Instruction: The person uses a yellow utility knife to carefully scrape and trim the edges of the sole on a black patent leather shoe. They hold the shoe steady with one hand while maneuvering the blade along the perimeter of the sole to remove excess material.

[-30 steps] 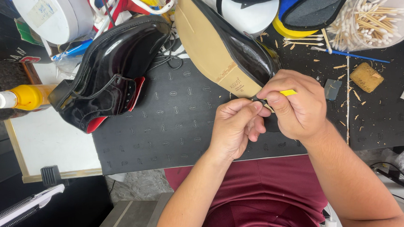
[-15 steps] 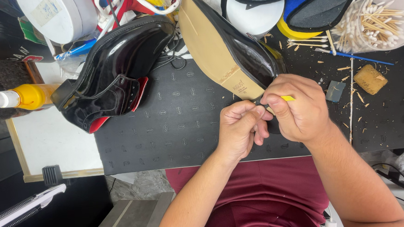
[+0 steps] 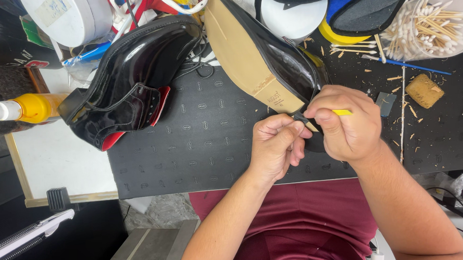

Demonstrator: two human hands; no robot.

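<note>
A black dress shoe (image 3: 259, 54) lies on its side with its tan leather sole facing me, heel end nearest my hands. My right hand (image 3: 347, 121) grips a yellow-handled tool (image 3: 341, 112) whose tip meets the heel area of the sole. My left hand (image 3: 277, 146) pinches a dark bit at the heel edge, right beside that tip. A second glossy black shoe (image 3: 134, 82) with red lining rests upright to the left on the dark mat (image 3: 201, 147).
A yellow spray bottle (image 3: 22, 108) lies at the left. A container of cotton swabs (image 3: 432, 22) stands at the back right, near a tan sponge block (image 3: 424, 90) and wood shavings. White round tubs (image 3: 67, 17) and cables crowd the back.
Both hands stay at the shoe's heel with only slight finger shifts; the shoes have not moved.
</note>
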